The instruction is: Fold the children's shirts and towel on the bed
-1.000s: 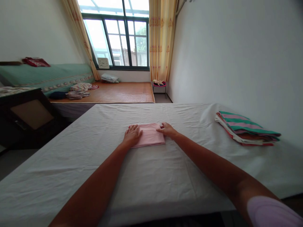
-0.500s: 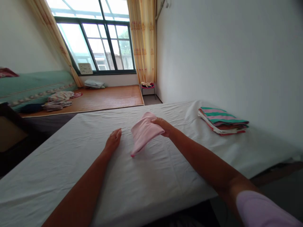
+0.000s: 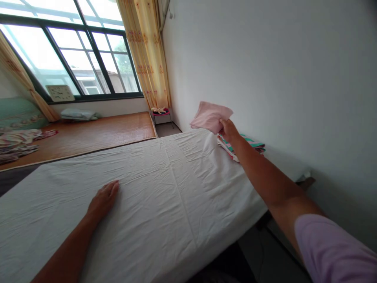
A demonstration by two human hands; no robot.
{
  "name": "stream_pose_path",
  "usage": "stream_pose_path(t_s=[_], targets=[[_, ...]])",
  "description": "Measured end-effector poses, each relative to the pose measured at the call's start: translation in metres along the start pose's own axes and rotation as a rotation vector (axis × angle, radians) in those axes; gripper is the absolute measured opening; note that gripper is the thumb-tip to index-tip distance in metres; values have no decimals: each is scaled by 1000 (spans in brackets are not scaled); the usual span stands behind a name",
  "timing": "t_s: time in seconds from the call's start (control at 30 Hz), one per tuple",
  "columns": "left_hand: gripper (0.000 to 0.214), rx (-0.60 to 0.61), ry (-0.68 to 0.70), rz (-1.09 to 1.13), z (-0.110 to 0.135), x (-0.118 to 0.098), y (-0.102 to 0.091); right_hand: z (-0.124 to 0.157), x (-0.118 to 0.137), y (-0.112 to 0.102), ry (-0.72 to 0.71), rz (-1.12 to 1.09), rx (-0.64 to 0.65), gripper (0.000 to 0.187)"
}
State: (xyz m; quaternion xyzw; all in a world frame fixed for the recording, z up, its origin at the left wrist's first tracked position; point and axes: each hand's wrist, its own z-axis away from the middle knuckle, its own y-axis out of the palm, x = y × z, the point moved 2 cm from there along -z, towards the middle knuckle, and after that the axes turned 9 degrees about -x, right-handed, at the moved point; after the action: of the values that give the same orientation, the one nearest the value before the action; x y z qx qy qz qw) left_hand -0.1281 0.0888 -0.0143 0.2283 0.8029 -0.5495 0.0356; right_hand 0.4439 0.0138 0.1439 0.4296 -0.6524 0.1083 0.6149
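My right hand (image 3: 228, 130) is closed on a folded pink cloth (image 3: 210, 116) and holds it in the air just above a stack of folded striped cloths (image 3: 250, 145) by the wall. My left hand (image 3: 103, 199) lies flat and open on the white sheet (image 3: 165, 196) that covers the table, holding nothing. The stack is partly hidden behind my right hand and forearm.
A white wall runs along the right side of the table. Beyond the table lies a wooden platform (image 3: 88, 133) with folded laundry (image 3: 17, 141), a clock (image 3: 60, 93) on the window sill, yellow curtains (image 3: 147, 59) and a small stool (image 3: 160, 112).
My right hand lifted the pink cloth off the sheet and carried it right, over the striped stack. My left hand let go and stayed flat on the sheet. The view swung right.
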Motion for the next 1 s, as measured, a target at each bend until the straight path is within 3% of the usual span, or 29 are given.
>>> stream_pose_path(t_s=[0.13, 0.27, 0.4, 0.47, 0.57, 0.67, 0.73, 0.83, 0.93, 1.0], targets=[[58, 15, 7, -36, 0, 0, 2, -21, -7, -98, 174, 241, -332, 9], [61, 53, 17, -65, -1, 1, 4, -1, -21, -168, 314, 323, -336, 13], [60, 65, 30, -104, -1, -1, 4, 11, -19, -201, 349, 549, -264, 10], [58, 54, 42, -121, 0, -2, 3, 7, -10, -208, 238, 774, -315, 20], [57, 57, 71, -152, 2, -8, 2, -5, 11, -192, -170, 1022, -438, 24], [57, 60, 75, -190, 3, -15, -1, -18, 27, -148, -616, 1197, -312, 31], [56, 55, 70, -208, 4, -20, -3, -25, 26, -120, -762, 1302, -141, 36], [55, 42, 74, -207, 6, -25, -4, -33, 5, -109, -697, 1495, 12, 43], [55, 31, 78, -202, 7, -27, -5, -40, -30, -138, -357, 1659, 76, 46], [57, 30, 81, -209, 7, -27, -4, -44, -49, -160, -210, 1709, 80, 50]])
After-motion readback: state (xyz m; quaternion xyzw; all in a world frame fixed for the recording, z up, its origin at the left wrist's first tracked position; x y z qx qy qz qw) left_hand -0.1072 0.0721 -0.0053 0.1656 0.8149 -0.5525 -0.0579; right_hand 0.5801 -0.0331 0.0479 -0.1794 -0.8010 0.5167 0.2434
